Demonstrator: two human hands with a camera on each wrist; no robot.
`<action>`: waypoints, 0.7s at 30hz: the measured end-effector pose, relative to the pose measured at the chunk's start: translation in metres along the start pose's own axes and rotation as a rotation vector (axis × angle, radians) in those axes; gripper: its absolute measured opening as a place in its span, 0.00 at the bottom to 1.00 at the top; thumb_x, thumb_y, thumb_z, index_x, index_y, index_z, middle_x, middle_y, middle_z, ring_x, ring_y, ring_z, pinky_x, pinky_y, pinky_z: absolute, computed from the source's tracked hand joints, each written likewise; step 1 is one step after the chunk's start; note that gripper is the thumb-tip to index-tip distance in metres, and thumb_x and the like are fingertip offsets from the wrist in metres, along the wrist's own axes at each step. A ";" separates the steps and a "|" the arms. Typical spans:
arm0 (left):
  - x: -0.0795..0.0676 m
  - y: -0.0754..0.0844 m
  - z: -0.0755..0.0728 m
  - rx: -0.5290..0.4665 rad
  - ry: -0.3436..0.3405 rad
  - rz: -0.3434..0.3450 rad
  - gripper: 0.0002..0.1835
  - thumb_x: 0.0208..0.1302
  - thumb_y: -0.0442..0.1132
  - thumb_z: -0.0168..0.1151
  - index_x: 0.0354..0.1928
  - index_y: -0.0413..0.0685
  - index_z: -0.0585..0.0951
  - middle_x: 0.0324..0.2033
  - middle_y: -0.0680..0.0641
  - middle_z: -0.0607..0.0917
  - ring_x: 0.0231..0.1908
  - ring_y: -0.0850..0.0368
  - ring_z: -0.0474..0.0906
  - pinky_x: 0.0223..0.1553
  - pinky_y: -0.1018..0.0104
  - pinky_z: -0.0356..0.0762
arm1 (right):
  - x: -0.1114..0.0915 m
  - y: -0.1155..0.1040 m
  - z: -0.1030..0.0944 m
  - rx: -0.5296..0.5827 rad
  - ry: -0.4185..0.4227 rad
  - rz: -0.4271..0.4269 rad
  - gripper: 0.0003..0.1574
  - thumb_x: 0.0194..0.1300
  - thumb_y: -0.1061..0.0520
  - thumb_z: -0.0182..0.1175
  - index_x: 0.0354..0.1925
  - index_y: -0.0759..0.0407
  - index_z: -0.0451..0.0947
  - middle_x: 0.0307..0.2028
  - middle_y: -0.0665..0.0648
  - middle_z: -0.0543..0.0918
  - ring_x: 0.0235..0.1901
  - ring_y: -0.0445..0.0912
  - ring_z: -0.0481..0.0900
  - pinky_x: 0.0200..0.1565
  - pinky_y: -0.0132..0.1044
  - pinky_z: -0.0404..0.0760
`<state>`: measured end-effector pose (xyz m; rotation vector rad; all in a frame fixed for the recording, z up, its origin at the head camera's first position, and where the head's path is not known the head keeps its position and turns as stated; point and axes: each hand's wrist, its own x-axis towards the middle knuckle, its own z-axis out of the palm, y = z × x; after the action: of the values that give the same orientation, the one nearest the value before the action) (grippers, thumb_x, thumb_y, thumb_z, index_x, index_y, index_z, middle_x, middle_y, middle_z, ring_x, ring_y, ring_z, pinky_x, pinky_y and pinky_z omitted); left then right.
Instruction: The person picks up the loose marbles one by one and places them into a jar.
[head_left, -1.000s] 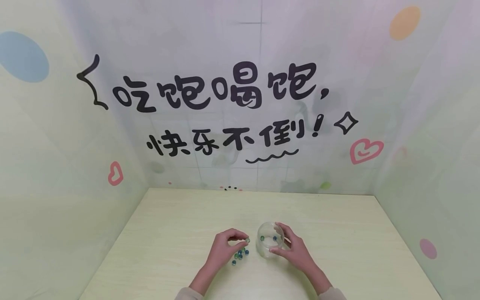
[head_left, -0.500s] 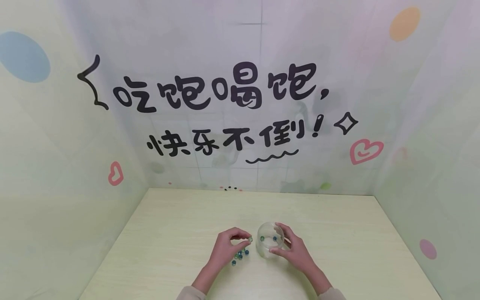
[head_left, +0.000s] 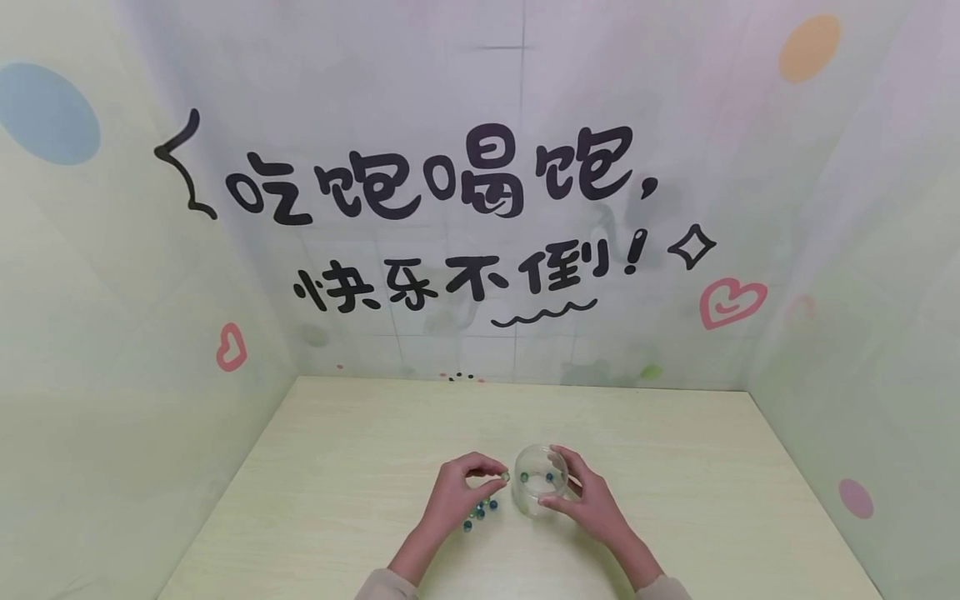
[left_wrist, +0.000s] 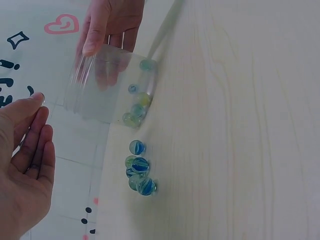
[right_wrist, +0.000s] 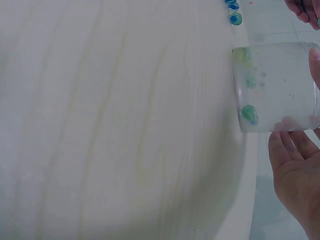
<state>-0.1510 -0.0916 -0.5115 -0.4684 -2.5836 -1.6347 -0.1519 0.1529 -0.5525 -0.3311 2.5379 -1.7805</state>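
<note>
In the head view my left hand (head_left: 459, 492) pinches a greenish glass marble (head_left: 506, 476) between thumb and fingertips, just left of a clear jar (head_left: 536, 502). The jar stands upright on the table, its mouth uncovered. My right hand (head_left: 597, 507) grips the jar from the right, thumb at the near side and fingers round the far side. Several blue and green marbles (left_wrist: 138, 110) lie on the jar's bottom, as the left wrist view shows. Beside the jar, below my left hand, more loose marbles (left_wrist: 140, 165) sit clustered on the table. The left fingers mostly hide the pinched marble in the left wrist view.
The pale wood-grain table (head_left: 360, 442) reaches back to a printed wall sheet (head_left: 420, 350) with dark lettering. Similar sheets (head_left: 862, 375) enclose the left and right sides.
My left hand has moved a little to the right and slightly upward with the pinched marble, closer to the jar's rim. My right hand and the jar have stayed in place.
</note>
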 end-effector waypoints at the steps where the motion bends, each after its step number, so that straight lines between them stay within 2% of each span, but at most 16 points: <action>1: 0.000 0.000 0.000 -0.001 0.000 0.001 0.08 0.60 0.40 0.71 0.41 0.51 0.87 0.39 0.50 0.89 0.42 0.59 0.85 0.51 0.50 0.84 | 0.000 0.000 0.000 0.001 -0.001 0.001 0.48 0.54 0.54 0.76 0.70 0.52 0.65 0.67 0.62 0.75 0.68 0.60 0.71 0.65 0.52 0.74; 21: 0.005 0.008 0.006 -0.025 -0.014 0.015 0.08 0.60 0.39 0.71 0.42 0.49 0.87 0.39 0.48 0.89 0.42 0.57 0.85 0.51 0.47 0.84 | 0.000 0.000 0.000 -0.001 -0.008 -0.003 0.48 0.56 0.55 0.74 0.70 0.53 0.64 0.68 0.63 0.73 0.68 0.61 0.70 0.65 0.54 0.74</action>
<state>-0.1531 -0.0814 -0.5062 -0.5008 -2.5659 -1.6671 -0.1515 0.1528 -0.5525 -0.3411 2.5343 -1.7749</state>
